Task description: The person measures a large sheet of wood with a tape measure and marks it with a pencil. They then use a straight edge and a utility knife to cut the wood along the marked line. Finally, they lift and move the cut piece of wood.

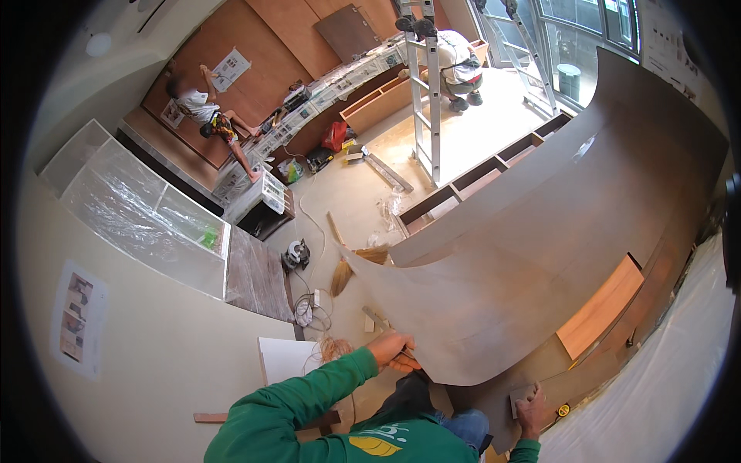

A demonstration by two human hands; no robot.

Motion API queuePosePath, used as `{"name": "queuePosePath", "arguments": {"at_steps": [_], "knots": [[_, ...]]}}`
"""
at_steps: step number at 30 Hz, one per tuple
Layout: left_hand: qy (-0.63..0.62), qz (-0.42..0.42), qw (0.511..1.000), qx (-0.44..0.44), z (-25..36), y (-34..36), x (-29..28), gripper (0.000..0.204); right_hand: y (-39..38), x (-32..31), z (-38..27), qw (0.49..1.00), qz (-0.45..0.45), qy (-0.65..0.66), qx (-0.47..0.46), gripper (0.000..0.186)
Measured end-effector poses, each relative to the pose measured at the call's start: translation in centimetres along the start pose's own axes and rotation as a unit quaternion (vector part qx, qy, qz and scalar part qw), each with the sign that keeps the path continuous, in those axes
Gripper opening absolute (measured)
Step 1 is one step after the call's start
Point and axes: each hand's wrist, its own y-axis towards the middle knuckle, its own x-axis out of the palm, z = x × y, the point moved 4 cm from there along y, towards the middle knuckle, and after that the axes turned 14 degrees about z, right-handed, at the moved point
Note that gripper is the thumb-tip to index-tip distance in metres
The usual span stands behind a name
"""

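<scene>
A large, thin grey-brown sheet curves from near my body up toward the window, its near edge lifted and bowed. My left hand, fingers curled, is at this near edge and appears to pinch it; the fingertips are partly hidden. Lower right, my right hand grips a small flat grey rectangular piece over a brown surface. A yellow tape measure lies just right of that hand. Beyond it, an orange-brown wooden strip rests on the sheet's right part.
A broom, a circular saw and cables lie on the floor to the left. A stepladder and a long compartmented frame stand ahead. One person is at the far wall; another bends behind the ladder.
</scene>
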Motion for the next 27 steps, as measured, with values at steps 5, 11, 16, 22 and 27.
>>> {"name": "queuePosePath", "arguments": {"at_steps": [5, 11, 16, 22, 27], "knots": [[0.150, -0.055, 0.978, 0.136, 3.6, 0.9, -1.3, 0.042, -4.4, 0.1, -16.9, 0.955, 0.065, -0.042, -0.288, 0.079], [0.159, -0.084, 0.949, 0.259, 6.6, 2.3, -7.8, 0.038, -6.4, 8.6, -22.6, 0.957, -0.006, -0.012, -0.291, 0.042], [0.087, -0.078, 0.968, 0.224, 6.1, 8.2, -17.8, 0.031, -8.9, 15.0, -27.1, 0.965, 0.016, 0.009, -0.263, 0.026], [0.006, -0.026, 0.984, 0.179, 2.6, 11.9, -27.1, 0.031, -7.9, 16.6, -26.8, 0.959, 0.237, -0.020, -0.157, 0.028], [0.042, 0.028, 0.962, 0.267, 4.0, 9.3, -31.6, 0.029, -0.3, 14.9, -12.8, 0.941, 0.276, 0.154, 0.119, 0.030]]}}
